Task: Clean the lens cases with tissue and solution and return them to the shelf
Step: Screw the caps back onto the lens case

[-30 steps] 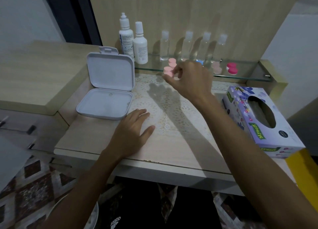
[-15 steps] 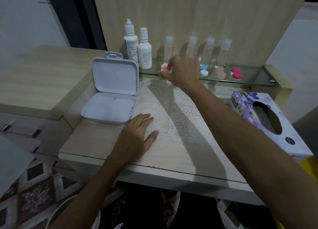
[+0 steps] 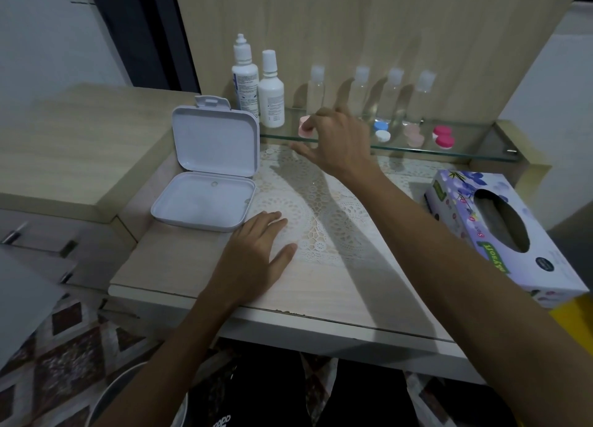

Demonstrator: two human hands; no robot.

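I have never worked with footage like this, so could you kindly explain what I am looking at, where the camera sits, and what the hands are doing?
There is no machine here: a person wears a camera on the head, looking down at both bare hands. The left hand rests flat on the lace-covered table. The right hand reaches to the glass shelf, its fingertips on a pale pink lens case there. Also on the shelf are two white solution bottles, four clear bottles, and a blue-and-white lens case, a second pale pink lens case and a bright pink lens case. An open white box and a tissue box sit on the table.
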